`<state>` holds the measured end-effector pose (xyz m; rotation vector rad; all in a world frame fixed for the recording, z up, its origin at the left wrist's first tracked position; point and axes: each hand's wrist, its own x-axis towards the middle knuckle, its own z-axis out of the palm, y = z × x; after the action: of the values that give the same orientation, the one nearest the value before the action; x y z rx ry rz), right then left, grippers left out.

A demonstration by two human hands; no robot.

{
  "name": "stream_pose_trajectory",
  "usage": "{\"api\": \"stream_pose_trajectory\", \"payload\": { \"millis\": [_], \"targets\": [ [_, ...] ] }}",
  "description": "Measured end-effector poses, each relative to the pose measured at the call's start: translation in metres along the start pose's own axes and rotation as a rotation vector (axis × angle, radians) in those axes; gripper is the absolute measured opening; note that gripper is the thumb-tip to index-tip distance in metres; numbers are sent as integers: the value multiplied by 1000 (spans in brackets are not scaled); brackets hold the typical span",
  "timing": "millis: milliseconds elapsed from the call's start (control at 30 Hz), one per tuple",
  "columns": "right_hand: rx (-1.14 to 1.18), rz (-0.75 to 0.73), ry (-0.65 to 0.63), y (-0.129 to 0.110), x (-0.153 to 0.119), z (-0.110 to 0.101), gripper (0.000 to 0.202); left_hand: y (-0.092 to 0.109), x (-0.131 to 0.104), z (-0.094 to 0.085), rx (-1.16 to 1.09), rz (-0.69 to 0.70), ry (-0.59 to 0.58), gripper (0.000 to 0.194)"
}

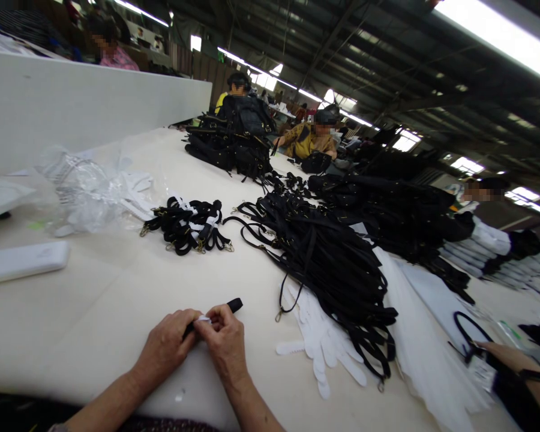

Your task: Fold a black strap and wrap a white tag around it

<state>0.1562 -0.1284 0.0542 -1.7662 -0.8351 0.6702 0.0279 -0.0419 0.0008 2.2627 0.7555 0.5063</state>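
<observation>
I see bare table (94, 300) left & ahead; strap pile (324, 252), gloves (324, 342) block right; strap bundle (186, 225) sits further fwd.

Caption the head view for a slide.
Both hands, left hand and right hand, pinch a black strap with white wrap beside a strap pile.

no readable text, white tags (197, 223) on straps blank or too small, plastic bags (87, 189) unmarked, no signs legible
</observation>
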Motion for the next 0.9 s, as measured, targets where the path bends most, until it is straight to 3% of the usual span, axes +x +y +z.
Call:
{"api": "stream_pose_trajectory", "payload": {
  "millis": [133,300,600,767,900],
  "targets": [
    [-22,2,-34,-6,4,-2,24,1,0,0,13,-10,2,13],
    [-107,-22,-67,-3,7,-4,8,0,0,1,9,-5,-3,20],
    [-719,-445,-154,-9,6,-18,11,-2,1,2,-12,-22,10,21],
    [-691,-528,-115,-10,7,-28,14,2,3,1,-11,-32,6,19],
    [-562,-677,-159,-13,0,-33,21,8,2,-2,-44,-32,7,19]
  ]
}}
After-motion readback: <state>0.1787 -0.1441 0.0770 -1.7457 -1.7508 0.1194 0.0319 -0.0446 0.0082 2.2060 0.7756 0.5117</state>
